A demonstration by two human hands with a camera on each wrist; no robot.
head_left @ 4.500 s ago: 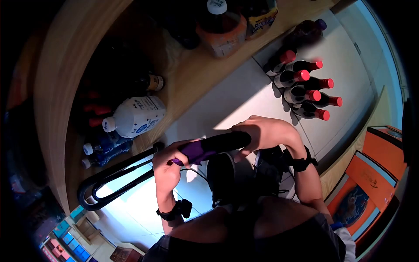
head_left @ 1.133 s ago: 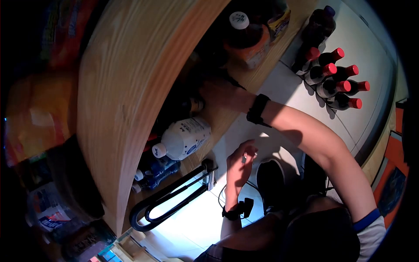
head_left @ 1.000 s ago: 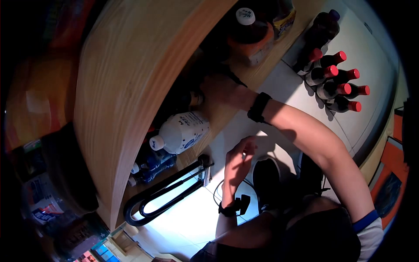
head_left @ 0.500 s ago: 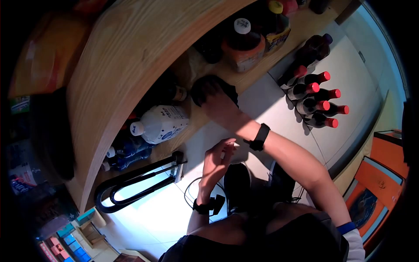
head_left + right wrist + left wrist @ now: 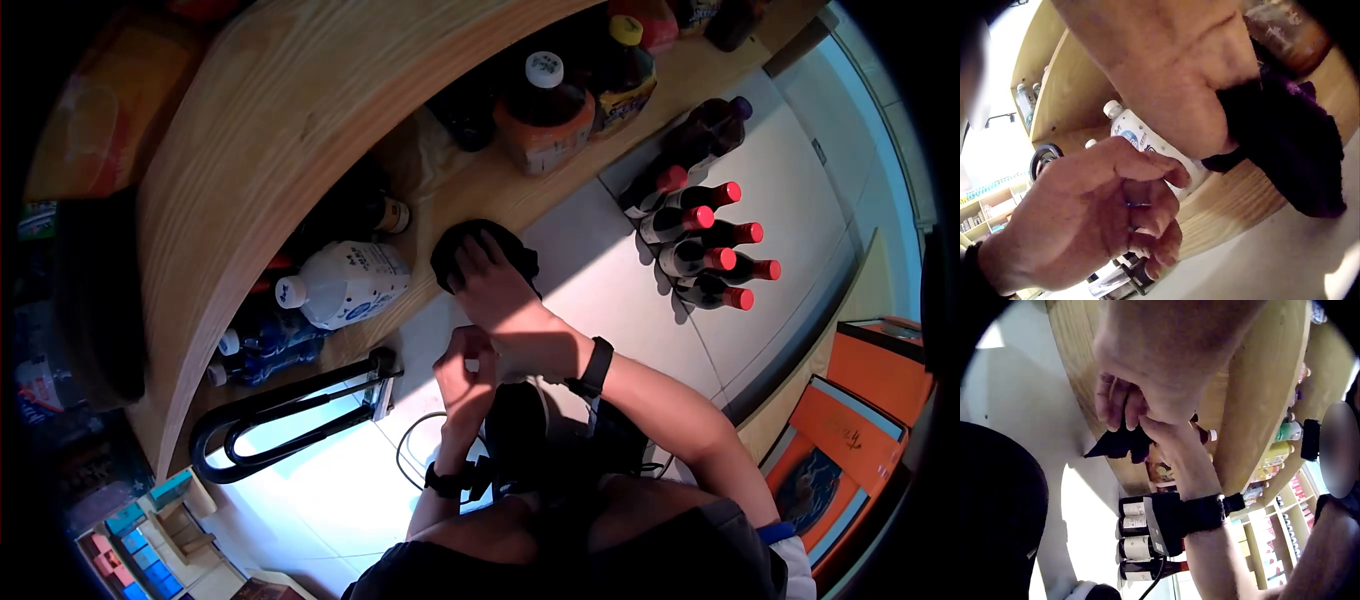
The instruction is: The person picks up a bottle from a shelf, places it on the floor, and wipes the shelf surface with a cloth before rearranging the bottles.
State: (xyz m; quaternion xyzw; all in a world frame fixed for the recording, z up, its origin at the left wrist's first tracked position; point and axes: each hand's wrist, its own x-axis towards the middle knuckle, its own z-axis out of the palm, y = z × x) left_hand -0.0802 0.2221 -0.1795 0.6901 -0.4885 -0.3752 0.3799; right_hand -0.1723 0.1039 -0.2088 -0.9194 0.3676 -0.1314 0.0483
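In the head view my right hand (image 5: 490, 285) lies over a bunched black cloth (image 5: 450, 262) at the front edge of the wooden shelf. Seen from the right wrist, the cloth (image 5: 1297, 150) has purple patches, and its folds come up around the thumb side and spread over the shelf's edge. My left hand (image 5: 467, 375) is right beside the right wrist, its fingers loosely curled with nothing in them; a ring shows on one finger. In the left wrist view the left fingers (image 5: 1121, 403) overlap the cloth. The right fingertips are hidden in the right wrist view.
A white jug (image 5: 355, 285) and blue bottles (image 5: 275, 345) stand on the shelf (image 5: 430, 190) to the left. An orange-labelled bottle (image 5: 545, 130) stands behind the cloth. Several red-capped bottles (image 5: 700, 245) are grouped on the floor at right. A black looped bar (image 5: 290, 420) lies at lower left.
Both hands had the cloth 4.5 s ago; later the right hand reached deep into the shelf. It has now drawn back with the cloth to the front edge, close to the left hand.
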